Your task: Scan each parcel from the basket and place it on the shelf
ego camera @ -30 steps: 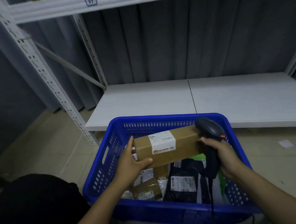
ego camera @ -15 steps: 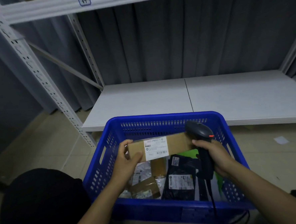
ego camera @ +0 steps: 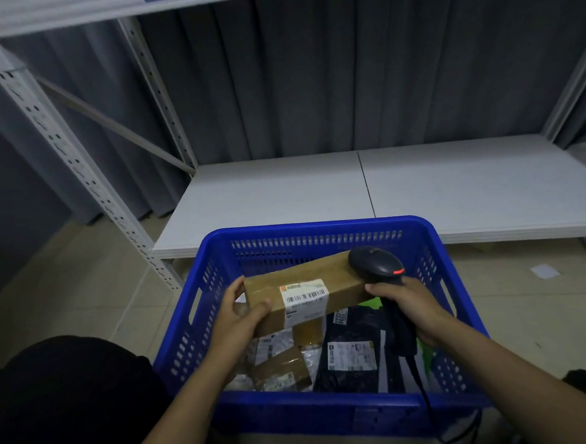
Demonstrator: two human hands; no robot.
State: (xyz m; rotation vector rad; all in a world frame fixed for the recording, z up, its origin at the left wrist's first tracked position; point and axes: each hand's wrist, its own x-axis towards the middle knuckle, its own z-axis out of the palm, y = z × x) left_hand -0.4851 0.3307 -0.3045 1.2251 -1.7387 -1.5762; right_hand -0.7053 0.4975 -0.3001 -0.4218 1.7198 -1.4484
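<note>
left hand (ego camera: 237,319) grips parcel (ego camera: 309,289); right hand (ego camera: 408,304) holds scanner (ego camera: 376,263)

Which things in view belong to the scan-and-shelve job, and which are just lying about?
Job: cardboard parcel, gripped by the left hand; scanner, held in the right hand; blue basket of more parcels; white shelf.
Lying about: paper scrap on the floor; grey curtain behind the shelf.

Dim light falls on a pleated grey curtain (ego camera: 310,83) and a beige tiled floor (ego camera: 65,287) bearing a paper scrap (ego camera: 544,271).
</note>
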